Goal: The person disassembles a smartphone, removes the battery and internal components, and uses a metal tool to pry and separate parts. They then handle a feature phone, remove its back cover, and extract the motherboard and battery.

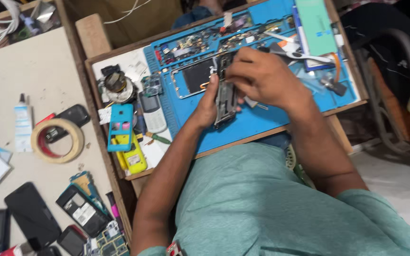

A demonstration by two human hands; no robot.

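Note:
My left hand (pixel 207 105) grips an opened phone body (pixel 225 99), a long grey frame with bare inner parts, held upright over the blue work mat (pixel 257 123). My right hand (pixel 262 78) curls over the top end of that phone body, fingers pressed on it; whether it holds a small tool is hidden. Just left of the hands a detached phone screen frame (pixel 193 78) lies flat on the mat.
Small parts fill the mat's tray slots (pixel 200 40). Tweezers (pixel 304 56) and a green card (pixel 315 26) lie at the right. A grey keypad phone (pixel 153 111), turquoise phone shell (pixel 120 127), yellow phone (pixel 134 159), tape roll (pixel 57 140), glue tube (pixel 23 122) and several dark phones (pixel 32 215) lie at left.

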